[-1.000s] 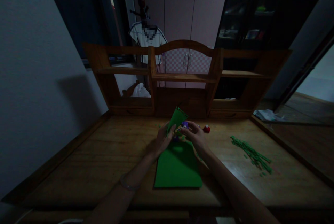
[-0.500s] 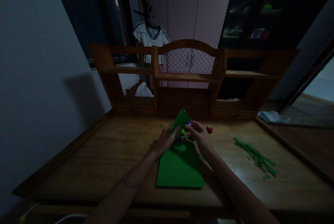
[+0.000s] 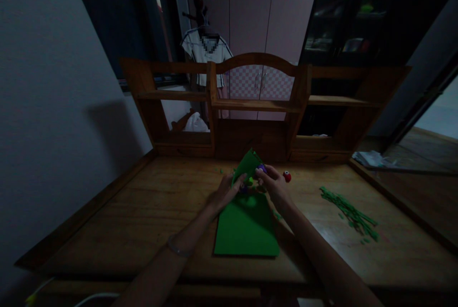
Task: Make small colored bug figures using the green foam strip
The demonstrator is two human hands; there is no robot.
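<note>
A green paper sheet point(image 3: 246, 226) lies on the wooden desk point(image 3: 143, 211), its far end lifted and bent upward. My left hand point(image 3: 223, 194) pinches that raised end from the left. My right hand point(image 3: 274, 185) grips a small purple punch-like tool point(image 3: 262, 168) against the raised edge of the sheet. Another small purple piece shows between my hands, partly hidden. The room is dim, so fine detail is hard to read.
A small red round tool point(image 3: 286, 176) sits just right of my right hand. A pile of green paper strips point(image 3: 348, 211) lies at the right. A wooden shelf unit point(image 3: 257, 106) stands along the desk's far edge. A grey wall is at the left.
The camera shifted slightly. My hands stayed on the raised end of the sheet, with the right hand moving the purple tool a little along the edge.
</note>
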